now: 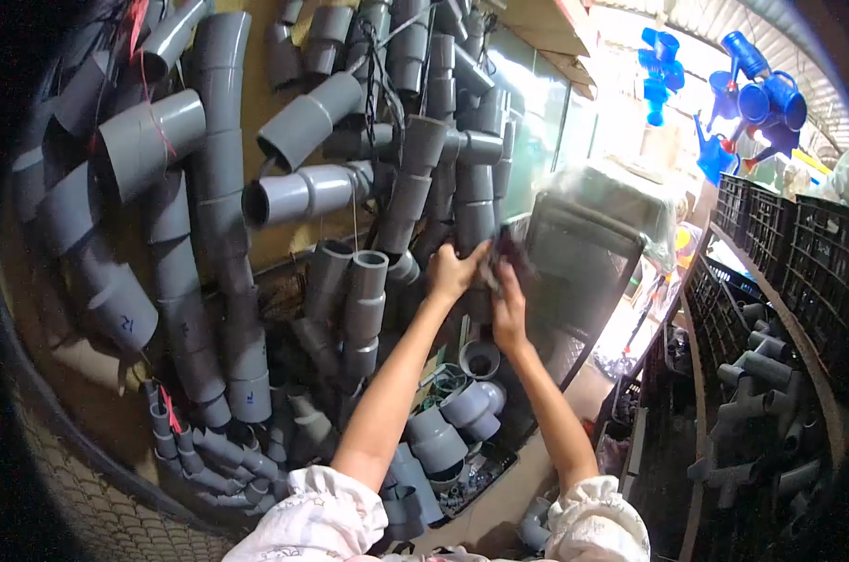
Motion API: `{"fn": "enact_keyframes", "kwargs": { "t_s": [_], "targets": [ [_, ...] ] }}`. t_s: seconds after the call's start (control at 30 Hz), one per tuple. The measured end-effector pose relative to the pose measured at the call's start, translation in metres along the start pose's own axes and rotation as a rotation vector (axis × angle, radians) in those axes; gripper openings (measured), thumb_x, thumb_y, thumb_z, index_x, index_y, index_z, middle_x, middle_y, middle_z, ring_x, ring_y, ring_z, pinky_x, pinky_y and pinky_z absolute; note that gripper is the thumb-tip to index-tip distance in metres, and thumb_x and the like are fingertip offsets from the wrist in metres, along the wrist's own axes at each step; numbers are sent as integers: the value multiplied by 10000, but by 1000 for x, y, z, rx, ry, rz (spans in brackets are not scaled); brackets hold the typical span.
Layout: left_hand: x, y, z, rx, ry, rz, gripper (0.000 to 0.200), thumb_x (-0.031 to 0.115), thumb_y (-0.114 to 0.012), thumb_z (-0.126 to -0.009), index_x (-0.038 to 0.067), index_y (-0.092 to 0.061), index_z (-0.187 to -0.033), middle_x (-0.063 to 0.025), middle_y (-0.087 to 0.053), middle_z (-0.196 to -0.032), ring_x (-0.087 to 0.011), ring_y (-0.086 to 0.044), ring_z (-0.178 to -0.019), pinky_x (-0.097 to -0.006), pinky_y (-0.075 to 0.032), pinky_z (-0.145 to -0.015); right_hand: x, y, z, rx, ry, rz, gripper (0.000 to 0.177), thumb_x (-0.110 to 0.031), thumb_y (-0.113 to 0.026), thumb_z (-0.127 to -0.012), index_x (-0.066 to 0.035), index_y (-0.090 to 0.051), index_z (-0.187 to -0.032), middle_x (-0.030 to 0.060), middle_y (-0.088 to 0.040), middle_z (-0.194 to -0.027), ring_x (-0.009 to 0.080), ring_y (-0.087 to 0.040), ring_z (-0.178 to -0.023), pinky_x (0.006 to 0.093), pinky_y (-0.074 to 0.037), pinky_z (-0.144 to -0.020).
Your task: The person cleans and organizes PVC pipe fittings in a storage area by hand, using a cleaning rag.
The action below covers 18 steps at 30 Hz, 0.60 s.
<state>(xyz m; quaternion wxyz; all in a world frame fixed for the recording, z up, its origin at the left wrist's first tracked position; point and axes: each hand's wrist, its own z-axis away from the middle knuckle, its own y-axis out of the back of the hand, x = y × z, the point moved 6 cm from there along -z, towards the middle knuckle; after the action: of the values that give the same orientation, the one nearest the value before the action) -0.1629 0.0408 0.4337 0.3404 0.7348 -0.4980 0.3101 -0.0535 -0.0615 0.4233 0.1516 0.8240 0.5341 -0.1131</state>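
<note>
My left hand (454,273) is at the left side of a hanging string of grey pipe fittings (474,221), its fingers curled against the lower part and its thumb raised. My right hand (510,314) is close beside it on the right, closed on a dark, soft-looking cloth (509,258) that is smeared by motion. The cloth lies against or just in front of the string's lower end; exact contact cannot be made out. Left of my hands hang a pair of grey reducers (366,290) and a wide horizontal coupling (307,194).
More strings of grey fittings (223,169) cover the wall at left. Loose elbows and couplings (437,438) lie below my arms. A dark metal frame (588,221) stands at right, then black crates (823,244) and a shelf of fittings. Blue watering cans (769,96) hang at the upper right.
</note>
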Motion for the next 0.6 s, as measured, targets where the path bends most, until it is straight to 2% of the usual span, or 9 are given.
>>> {"fn": "enact_keyframes", "kwargs": {
  "t_s": [0.03,0.17,0.27,0.33,0.37,0.4,0.5,0.53,0.6],
  "targets": [
    [2,1,3,4,-74,80,697,578,-610,-595,-97,-576,-763,-257,-584,-759,-368,-581,-760,-382,-451,-658,27,2,24,-83,-18,118,431,66,-355,-676,59,-436,-1100,218,-463,-1078,341,-436,-1036,333,-309,-913],
    [6,0,3,-164,-27,360,673,539,-658,-573,-84,-594,-819,-180,-614,-810,-250,-600,-747,-332,-442,-690,37,15,102,-85,-238,183,386,-19,-388,-724,28,-446,-1103,223,-465,-1114,341,-418,-1082,350,-305,-920],
    [-7,-11,-6,-148,-53,374,666,533,-659,-577,-86,-594,-813,-184,-612,-817,-244,-597,-759,-325,-440,-693,65,15,152,-325,-902,138,369,-110,-385,-788,29,-439,-1125,195,-492,-1100,321,-460,-1043,336,-345,-877],
    [29,16,12,-170,18,252,686,539,-661,-578,-99,-583,-816,-180,-602,-820,-230,-584,-765,-315,-436,-696,116,6,194,-16,-1105,-358,364,-173,-402,-815,16,-456,-1122,158,-536,-1040,286,-507,-961,324,-384,-819],
    [35,19,15,-197,37,243,716,547,-664,-575,-117,-569,-826,-180,-591,-827,-219,-571,-774,-306,-431,-703,98,-5,194,199,-1422,-796,315,-229,-412,-828,-13,-510,-1035,121,-569,-911,262,-539,-824,353,-420,-738],
    [37,18,16,-224,56,236,746,555,-668,-573,-134,-555,-835,-180,-581,-834,-208,-557,-783,-296,-427,-710,80,-16,179,343,-1492,-1046,224,-226,-387,-846,-46,-520,-838,88,-553,-722,234,-535,-638,372,-451,-570],
    [25,13,13,-323,188,134,966,638,-636,-534,-199,-425,-969,-215,-531,-896,-251,-534,-833,-304,-414,-738,79,-50,142,674,-1348,-1290,190,-193,-411,-824,-40,-522,-833,94,-546,-750,234,-517,-679,381,-441,-612],
    [34,15,17,-348,198,148,989,646,-633,-528,-202,-409,-986,-210,-528,-897,-253,-530,-842,-304,-408,-751,90,-60,130,665,-1171,-1250,326,-282,-365,-827,-42,-510,-993,123,-541,-975,282,-505,-834,405,-424,-689],
    [38,14,18,-308,184,173,948,633,-628,-552,-188,-433,-983,-200,-534,-907,-235,-522,-858,-297,-394,-772,62,-69,79,935,-1036,-1514,395,-279,-320,-839,-26,-462,-1107,137,-494,-1113,307,-471,-990,428,-400,-826]
  ]
}}
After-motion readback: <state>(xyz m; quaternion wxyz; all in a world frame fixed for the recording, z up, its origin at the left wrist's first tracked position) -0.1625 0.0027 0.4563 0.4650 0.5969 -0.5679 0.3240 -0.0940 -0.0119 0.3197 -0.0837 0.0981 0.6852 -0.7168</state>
